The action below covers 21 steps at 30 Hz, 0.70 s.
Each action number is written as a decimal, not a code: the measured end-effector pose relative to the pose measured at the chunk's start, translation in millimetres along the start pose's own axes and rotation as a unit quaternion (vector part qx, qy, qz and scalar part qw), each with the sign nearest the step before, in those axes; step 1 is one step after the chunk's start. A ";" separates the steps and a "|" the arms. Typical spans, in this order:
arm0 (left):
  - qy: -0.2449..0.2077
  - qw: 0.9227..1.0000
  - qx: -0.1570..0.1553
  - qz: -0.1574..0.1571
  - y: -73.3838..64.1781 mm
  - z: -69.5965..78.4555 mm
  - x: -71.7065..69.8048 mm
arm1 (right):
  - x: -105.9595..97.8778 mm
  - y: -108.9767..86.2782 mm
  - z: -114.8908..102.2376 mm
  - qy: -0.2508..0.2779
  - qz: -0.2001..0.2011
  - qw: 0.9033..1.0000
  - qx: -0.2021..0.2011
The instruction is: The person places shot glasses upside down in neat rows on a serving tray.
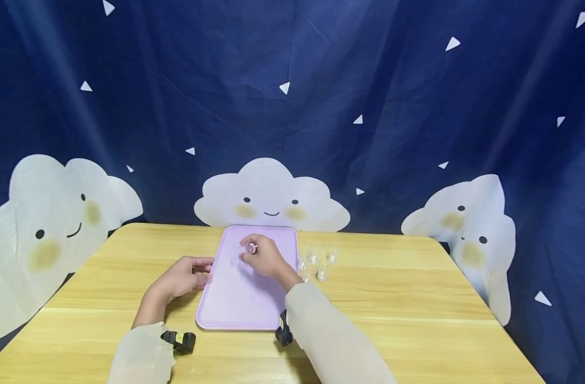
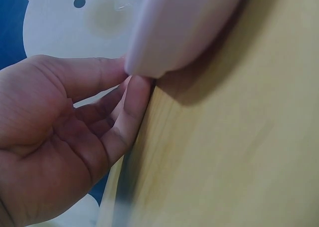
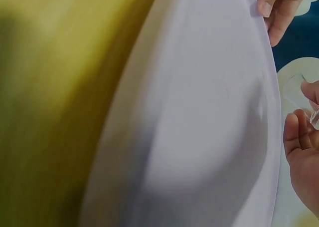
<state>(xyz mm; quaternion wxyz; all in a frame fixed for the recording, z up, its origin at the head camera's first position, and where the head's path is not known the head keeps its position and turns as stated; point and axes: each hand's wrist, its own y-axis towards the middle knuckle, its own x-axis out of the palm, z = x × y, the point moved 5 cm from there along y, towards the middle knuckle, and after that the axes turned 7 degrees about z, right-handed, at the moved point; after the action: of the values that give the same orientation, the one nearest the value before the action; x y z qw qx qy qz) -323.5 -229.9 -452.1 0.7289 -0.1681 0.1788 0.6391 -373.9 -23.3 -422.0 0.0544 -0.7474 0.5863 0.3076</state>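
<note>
A pale purple rectangular tray (image 1: 244, 304) lies lengthwise on the table. At its left edge, my left hand (image 1: 184, 277) pinches the rim; the left wrist view shows fingers (image 2: 130, 100) against the tray's edge (image 2: 144, 62). Over the far half of the tray, my right hand (image 1: 263, 257) holds a small clear glass (image 1: 251, 248) between thumb and fingers, tipped on its side. The right wrist view shows part of that glass (image 3: 294, 90) at the right border. A faint clear outline shows just below the glass on the tray; I cannot tell what it is.
Several small clear glasses (image 1: 323, 269) stand close together on the wooden table (image 1: 393, 298), just right of the tray. A dark blue curtain (image 1: 388, 80) with printed clouds hangs behind the table's far edge. Black wrist cameras (image 1: 179, 341) are strapped at both sleeves.
</note>
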 end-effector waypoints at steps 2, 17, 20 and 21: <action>-0.001 1.000 -0.002 0.001 -0.1 -0.1 0.3 | 0.6 0.4 0.1 0.008 0.005 1.000 0.005; -0.004 1.000 -0.002 -0.002 -0.8 1.3 0.2 | 8.1 1.9 8.5 0.067 0.035 0.995 0.061; -0.005 1.000 -0.004 -0.001 -0.6 0.7 0.9 | 11.4 1.6 9.4 0.074 0.033 0.995 0.064; -0.005 1.000 -0.004 0.000 -0.4 0.3 1.1 | 12.6 1.5 9.7 0.072 0.032 0.995 0.064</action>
<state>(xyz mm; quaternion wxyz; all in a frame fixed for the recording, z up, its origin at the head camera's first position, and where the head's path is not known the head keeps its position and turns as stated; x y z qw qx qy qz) -322.9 -228.8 -452.4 0.7293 -0.1681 0.1722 0.6405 -377.5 -30.2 -436.0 0.0501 -0.7435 0.6306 0.2168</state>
